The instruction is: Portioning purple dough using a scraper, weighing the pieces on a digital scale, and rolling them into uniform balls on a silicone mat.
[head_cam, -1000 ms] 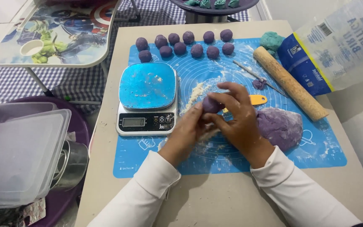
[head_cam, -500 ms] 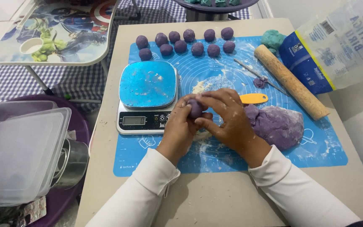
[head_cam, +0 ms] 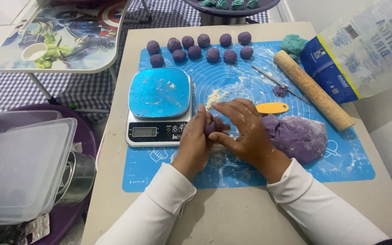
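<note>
While your left hand [head_cam: 195,143] cups the soft purple dough ball [head_cam: 210,127] mid-tabletop, your right hand [head_cam: 241,131] presses it lightly; both grips enclose it, so hold it gently around the sides.

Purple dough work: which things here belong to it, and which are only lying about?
In use: left hand, right hand, small dough piece, big dough lump, dough balls, scale, blue mat.

Lying about: rolling pin, plastic boxes, flour bag.
</note>
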